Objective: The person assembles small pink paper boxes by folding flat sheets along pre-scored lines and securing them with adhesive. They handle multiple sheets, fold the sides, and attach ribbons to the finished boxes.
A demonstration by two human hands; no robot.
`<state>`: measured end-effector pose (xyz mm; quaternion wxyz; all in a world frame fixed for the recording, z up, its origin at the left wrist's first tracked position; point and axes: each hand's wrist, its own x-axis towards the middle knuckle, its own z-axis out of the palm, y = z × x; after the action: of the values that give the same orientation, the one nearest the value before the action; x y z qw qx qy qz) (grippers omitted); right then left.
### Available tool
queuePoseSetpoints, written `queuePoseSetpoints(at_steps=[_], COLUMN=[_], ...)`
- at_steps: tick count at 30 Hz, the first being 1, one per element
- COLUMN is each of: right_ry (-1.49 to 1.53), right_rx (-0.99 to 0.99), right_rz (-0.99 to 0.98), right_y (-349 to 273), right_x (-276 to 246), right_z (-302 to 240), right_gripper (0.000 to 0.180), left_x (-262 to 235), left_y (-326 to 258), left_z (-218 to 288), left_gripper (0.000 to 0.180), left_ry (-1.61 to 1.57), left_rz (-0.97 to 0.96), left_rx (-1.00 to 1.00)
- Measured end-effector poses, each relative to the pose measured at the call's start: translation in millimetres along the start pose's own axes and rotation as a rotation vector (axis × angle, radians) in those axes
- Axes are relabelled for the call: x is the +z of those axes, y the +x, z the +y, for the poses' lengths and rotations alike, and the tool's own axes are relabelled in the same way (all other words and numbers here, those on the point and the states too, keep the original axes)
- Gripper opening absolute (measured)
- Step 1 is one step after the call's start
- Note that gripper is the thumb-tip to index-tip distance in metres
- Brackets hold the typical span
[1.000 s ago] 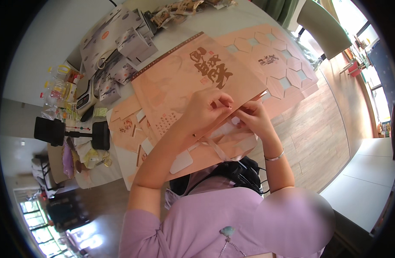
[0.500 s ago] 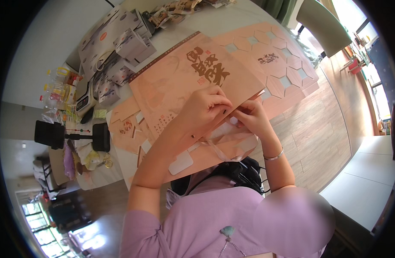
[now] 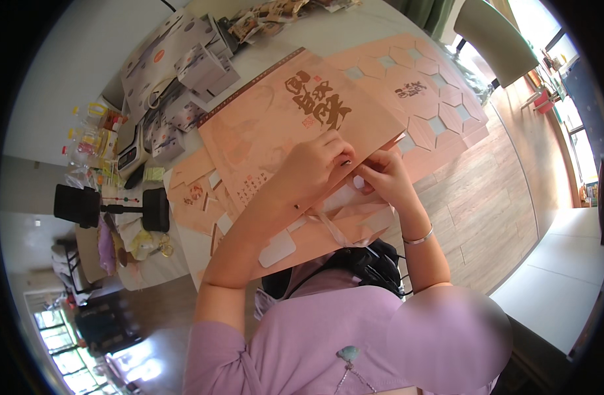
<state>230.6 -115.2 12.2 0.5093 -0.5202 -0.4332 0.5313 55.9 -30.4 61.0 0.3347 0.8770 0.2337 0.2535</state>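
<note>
Here, both hands' fingers pinch the flat peach carton beside grey boxes.

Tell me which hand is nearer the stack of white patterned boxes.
Left. The left hand is closer to the white patterned boxes, though apart from them; the right hand lies farther away.

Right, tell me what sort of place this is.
Probably a home or small workroom used for packing gifts. A white tabletop holds flat peach-coloured card gift bags and stacked patterned white boxes, beside a wood plank floor and bright windows.
</note>
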Motion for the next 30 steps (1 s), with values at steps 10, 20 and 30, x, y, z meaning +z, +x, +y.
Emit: queuePoseSetpoints(at_steps=[10,20,30], right_ry=[0.009,0.022,0.056], right_rx=[0.000,0.067,0.080], right_rz=[0.025,0.011,-0.009], right_y=[1,3,4], right_x=[2,3,4], right_z=[1,1,1], right_gripper=[0.018,0.014,0.014], left_x=[1,-1,-14], left_y=[1,4,9], left_z=[-1,-3,2], left_gripper=[0.012,0.012,0.011], left_ry=[0.135,0.219,0.191], left_rz=[0.003,-0.078,-0.240], left_rx=[0.112,0.147,0.146])
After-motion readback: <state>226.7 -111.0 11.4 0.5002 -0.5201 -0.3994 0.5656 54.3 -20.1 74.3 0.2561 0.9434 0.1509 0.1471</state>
